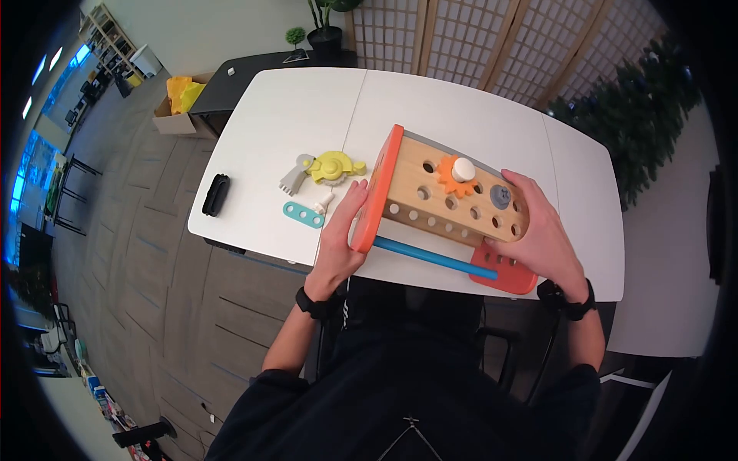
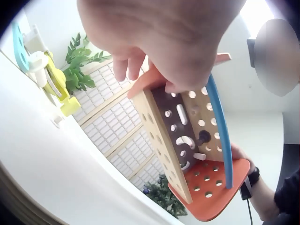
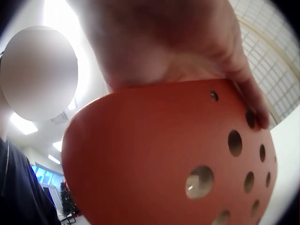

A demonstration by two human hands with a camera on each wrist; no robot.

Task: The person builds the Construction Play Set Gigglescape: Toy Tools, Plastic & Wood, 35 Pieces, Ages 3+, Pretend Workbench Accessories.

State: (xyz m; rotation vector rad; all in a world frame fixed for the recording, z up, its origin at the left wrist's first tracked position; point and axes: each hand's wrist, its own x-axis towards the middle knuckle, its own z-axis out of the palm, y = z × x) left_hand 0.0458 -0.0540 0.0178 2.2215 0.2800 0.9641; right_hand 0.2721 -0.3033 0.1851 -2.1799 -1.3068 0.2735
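Note:
Both hands hold a wooden toy workbench (image 1: 415, 180), tilted above the table, with red end panels, a blue rod (image 1: 430, 256) and rows of round holes. My left hand (image 1: 342, 234) grips the left red panel (image 1: 382, 184). At the other end my right hand (image 1: 546, 238) grips the wooden body and the right red panel (image 3: 140, 140). An orange gear (image 1: 453, 184) under a white knob (image 1: 463, 169) sits on the top board, near a grey round screw head (image 1: 500, 197). In the left wrist view the underside shows a dark slotted panel (image 2: 176, 122).
Left of the workbench, on the white table (image 1: 300, 100), lie a yellow-and-grey toy saw-like piece (image 1: 330, 165), a teal strip with holes (image 1: 303, 214) and a white screw (image 1: 324, 203). A black case (image 1: 217, 194) rests near the table's left edge.

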